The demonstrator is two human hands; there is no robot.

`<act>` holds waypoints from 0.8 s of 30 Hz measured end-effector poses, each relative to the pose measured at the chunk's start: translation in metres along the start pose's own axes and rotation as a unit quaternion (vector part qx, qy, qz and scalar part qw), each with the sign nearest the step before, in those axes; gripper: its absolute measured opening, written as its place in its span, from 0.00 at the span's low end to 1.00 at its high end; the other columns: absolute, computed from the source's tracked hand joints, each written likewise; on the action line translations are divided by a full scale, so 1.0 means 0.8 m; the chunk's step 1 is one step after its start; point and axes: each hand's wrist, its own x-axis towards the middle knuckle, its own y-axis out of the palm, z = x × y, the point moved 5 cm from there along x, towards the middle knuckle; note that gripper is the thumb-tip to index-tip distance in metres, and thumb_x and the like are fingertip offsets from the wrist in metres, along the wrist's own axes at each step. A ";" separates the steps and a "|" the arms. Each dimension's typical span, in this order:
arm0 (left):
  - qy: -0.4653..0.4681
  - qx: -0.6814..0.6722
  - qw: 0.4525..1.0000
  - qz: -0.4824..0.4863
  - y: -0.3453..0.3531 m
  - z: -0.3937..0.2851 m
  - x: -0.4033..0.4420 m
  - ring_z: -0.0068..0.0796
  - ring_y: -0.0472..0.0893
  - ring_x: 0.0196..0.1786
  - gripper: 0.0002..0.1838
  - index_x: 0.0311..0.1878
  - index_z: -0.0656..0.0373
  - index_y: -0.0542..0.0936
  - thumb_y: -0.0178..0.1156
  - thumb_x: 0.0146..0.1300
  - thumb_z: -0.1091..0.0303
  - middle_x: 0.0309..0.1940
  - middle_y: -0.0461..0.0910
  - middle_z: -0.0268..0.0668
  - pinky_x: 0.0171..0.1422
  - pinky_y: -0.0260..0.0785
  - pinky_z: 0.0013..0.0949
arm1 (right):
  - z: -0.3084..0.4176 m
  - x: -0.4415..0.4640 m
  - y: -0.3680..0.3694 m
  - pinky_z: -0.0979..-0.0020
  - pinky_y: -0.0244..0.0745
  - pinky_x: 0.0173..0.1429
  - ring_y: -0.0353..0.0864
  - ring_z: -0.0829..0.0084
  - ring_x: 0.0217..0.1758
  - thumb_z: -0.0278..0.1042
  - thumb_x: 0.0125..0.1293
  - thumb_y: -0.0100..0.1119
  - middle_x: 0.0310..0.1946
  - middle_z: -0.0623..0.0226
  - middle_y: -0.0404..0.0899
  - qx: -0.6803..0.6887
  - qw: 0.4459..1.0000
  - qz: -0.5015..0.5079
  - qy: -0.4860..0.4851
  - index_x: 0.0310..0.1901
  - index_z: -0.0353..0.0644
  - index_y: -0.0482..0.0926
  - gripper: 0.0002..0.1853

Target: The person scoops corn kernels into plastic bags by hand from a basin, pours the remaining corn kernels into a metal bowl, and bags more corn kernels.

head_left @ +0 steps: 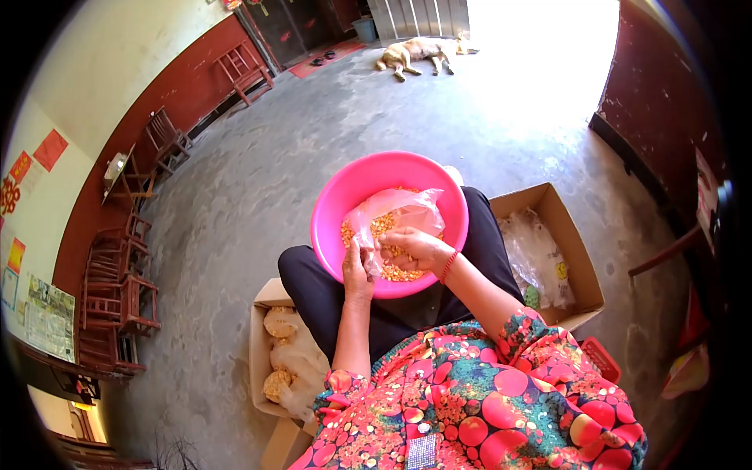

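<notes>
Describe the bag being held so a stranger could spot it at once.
Find the big pink basin on the person's lap. Among its yellow kernels, the left hand grips a translucent plastic bag. Unlike the bags in the cardboard boxes alongside, this one is within the basin.

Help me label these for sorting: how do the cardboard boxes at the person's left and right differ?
The left box holds plastic bags with yellow pieces inside; the right box holds crumpled clear plastic. The right box looks bigger in this view than the left box, which is partly hidden by the left sleeve. Both are open brown cardboard.
</notes>
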 end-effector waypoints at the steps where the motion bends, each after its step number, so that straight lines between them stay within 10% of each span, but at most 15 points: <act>1: -0.014 -0.009 0.999 0.032 0.002 0.000 -0.001 0.15 0.62 0.12 0.18 0.26 0.53 0.70 0.47 0.60 0.48 0.11 0.61 0.26 0.12 0.51 0.18 | 0.008 0.004 -0.007 0.84 0.49 0.13 0.56 0.87 0.11 0.38 0.61 0.48 0.19 0.73 0.67 -0.005 0.998 -0.058 -0.014 0.34 0.42 0.72 0.09; 5: 0.019 -0.008 0.999 -0.047 0.008 -0.003 -0.004 0.14 0.57 0.10 0.18 0.26 0.51 0.69 0.47 0.60 0.47 0.09 0.57 0.25 0.11 0.47 0.18 | 0.005 0.059 -0.058 0.81 0.64 0.17 0.68 0.81 0.19 0.33 0.61 0.46 0.25 0.70 0.69 -0.017 0.988 -0.142 -0.064 0.37 0.40 0.72 0.08; 7: -0.024 -0.030 0.999 0.018 0.004 0.002 -0.006 0.14 0.62 0.14 0.15 0.27 0.52 0.71 0.47 0.62 0.52 0.15 0.64 0.24 0.15 0.54 0.20 | -0.011 0.125 -0.125 0.73 0.72 0.27 0.73 0.74 0.27 0.31 0.58 0.48 0.31 0.67 0.71 -0.279 0.939 -0.100 -0.176 0.37 0.38 0.73 0.08; 10: 0.003 -0.011 1.000 -0.022 -0.003 0.005 0.001 0.13 0.60 0.13 0.16 0.26 0.51 0.70 0.48 0.61 0.50 0.13 0.62 0.23 0.15 0.51 0.19 | 0.044 0.079 -0.053 0.71 0.69 0.48 0.74 0.71 0.42 0.29 0.55 0.50 0.40 0.60 0.74 -0.842 0.493 -0.101 -0.196 0.42 0.35 0.73 0.13; 11: 0.018 0.009 0.999 -0.043 -0.001 0.001 0.003 0.13 0.56 0.10 0.18 0.24 0.51 0.68 0.48 0.60 0.47 0.11 0.59 0.24 0.11 0.45 0.19 | 0.049 0.073 -0.050 0.71 0.69 0.48 0.74 0.71 0.42 0.29 0.55 0.50 0.40 0.60 0.74 -0.842 0.493 -0.098 -0.194 0.42 0.35 0.73 0.13; 14: 0.036 0.023 0.997 -0.062 -0.005 -0.002 0.006 0.13 0.56 0.10 0.18 0.23 0.51 0.68 0.49 0.60 0.48 0.11 0.59 0.23 0.11 0.45 0.18 | 0.056 0.031 -0.047 0.71 0.72 0.44 0.76 0.72 0.40 0.33 0.60 0.46 0.37 0.63 0.76 -0.384 0.914 -0.095 -0.089 0.50 0.39 0.69 0.17; 19: 0.037 0.009 0.995 -0.088 -0.014 -0.004 0.002 0.12 0.59 0.14 0.17 0.23 0.53 0.71 0.50 0.60 0.52 0.14 0.64 0.24 0.14 0.49 0.18 | 0.036 -0.027 -0.052 0.69 0.77 0.32 0.78 0.67 0.29 0.36 0.61 0.46 0.34 0.56 0.76 -0.367 0.927 0.029 0.070 0.51 0.39 0.69 0.17; 24: 0.049 0.040 0.996 -0.056 -0.018 0.006 0.014 0.13 0.61 0.14 0.18 0.25 0.54 0.72 0.50 0.60 0.49 0.15 0.67 0.25 0.14 0.49 0.18 | 0.053 -0.020 -0.116 0.68 0.74 0.38 0.77 0.68 0.38 0.37 0.57 0.49 0.35 0.58 0.77 -0.457 0.870 -0.178 -0.050 0.47 0.41 0.72 0.17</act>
